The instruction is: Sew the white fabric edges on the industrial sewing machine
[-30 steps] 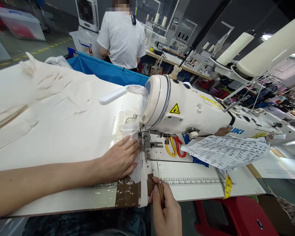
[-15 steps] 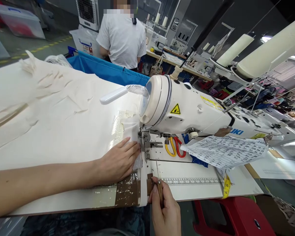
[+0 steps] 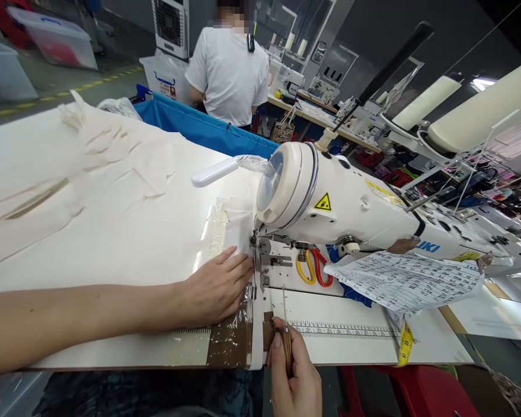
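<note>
My left hand lies flat, fingers extended, on thin white fabric that reaches beyond it beside the sewing machine. My right hand curls around an awl, rounded wooden handle gripped, slim metal spike pointing forward.

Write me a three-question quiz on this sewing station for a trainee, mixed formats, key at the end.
1. Multiple choice: What does the right hand hold?
a) A sheet of paper
b) A pointed tool with a brown handle
c) A cone of thread

2. True or false: The left hand rests on white fabric.

3. Fill in the gap: Seen below the arm of the sewing machine, the scissors have one red handle loop and one ____ handle loop.

Key: 1 b; 2 true; 3 yellow.
</note>
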A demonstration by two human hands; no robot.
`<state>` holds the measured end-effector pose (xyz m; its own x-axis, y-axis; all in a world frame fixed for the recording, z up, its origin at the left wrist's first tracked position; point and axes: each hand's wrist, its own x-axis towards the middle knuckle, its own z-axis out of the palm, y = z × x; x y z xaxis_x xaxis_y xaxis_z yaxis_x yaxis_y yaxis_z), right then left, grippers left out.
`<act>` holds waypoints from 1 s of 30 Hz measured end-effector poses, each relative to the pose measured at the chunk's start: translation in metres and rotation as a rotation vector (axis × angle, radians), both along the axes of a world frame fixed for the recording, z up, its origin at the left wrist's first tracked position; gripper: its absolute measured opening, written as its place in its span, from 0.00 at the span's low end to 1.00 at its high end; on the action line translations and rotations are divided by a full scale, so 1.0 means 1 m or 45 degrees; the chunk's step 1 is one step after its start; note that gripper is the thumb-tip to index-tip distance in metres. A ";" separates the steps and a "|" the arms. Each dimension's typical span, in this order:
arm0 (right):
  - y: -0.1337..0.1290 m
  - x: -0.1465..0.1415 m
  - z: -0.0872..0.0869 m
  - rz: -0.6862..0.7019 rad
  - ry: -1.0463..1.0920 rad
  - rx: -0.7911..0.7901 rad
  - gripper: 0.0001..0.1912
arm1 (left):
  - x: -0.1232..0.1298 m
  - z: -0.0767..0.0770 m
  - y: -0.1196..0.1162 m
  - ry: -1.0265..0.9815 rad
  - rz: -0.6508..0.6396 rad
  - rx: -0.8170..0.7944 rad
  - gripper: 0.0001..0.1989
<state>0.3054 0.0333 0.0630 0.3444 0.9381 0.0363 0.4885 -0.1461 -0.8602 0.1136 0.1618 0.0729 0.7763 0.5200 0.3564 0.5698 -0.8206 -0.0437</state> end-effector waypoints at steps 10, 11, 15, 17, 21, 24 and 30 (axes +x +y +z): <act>0.006 -0.015 0.008 -0.122 0.162 -0.020 0.30 | 0.000 -0.001 0.004 -0.003 0.006 -0.008 0.23; 0.007 -0.016 0.006 -0.112 0.153 0.018 0.29 | 0.000 -0.002 0.005 -0.009 0.011 -0.007 0.23; 0.013 -0.019 -0.002 -0.010 0.095 0.195 0.19 | 0.000 -0.007 0.010 0.003 0.033 -0.010 0.24; 0.021 -0.020 -0.003 0.132 -0.007 0.344 0.14 | 0.000 -0.008 0.013 0.018 0.047 -0.007 0.24; 0.041 -0.025 0.004 0.493 -0.346 0.660 0.12 | 0.001 -0.004 0.019 0.020 0.073 -0.059 0.24; 0.055 -0.030 0.009 0.556 -0.576 0.713 0.11 | 0.001 0.001 0.023 0.000 0.101 -0.166 0.20; 0.068 -0.037 0.008 0.489 -0.851 0.666 0.14 | 0.001 0.005 0.026 -0.008 0.078 -0.259 0.19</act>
